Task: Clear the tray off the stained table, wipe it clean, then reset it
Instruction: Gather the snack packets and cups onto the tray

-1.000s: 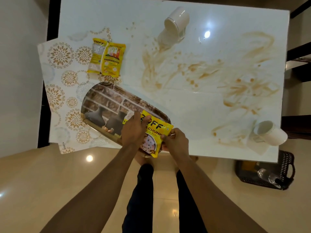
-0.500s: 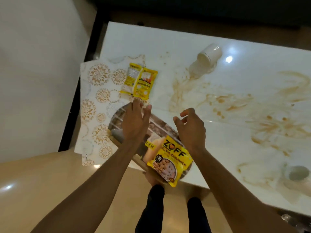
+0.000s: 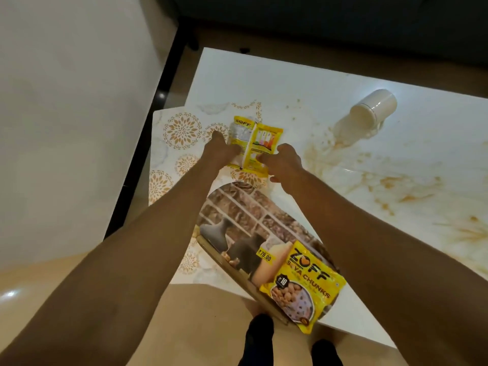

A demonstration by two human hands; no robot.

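Yellow packets (image 3: 254, 143) are seen on the patterned mat (image 3: 182, 130), just beyond the tray (image 3: 237, 207), long axis running away from the person; left hand (image 3: 219, 150) and right hand (image 3: 284, 161) flank them, equally near; fingers rest loosely curled against the edges, grip not yet judged closed; stained surface (image 3: 369, 180) unwiped.
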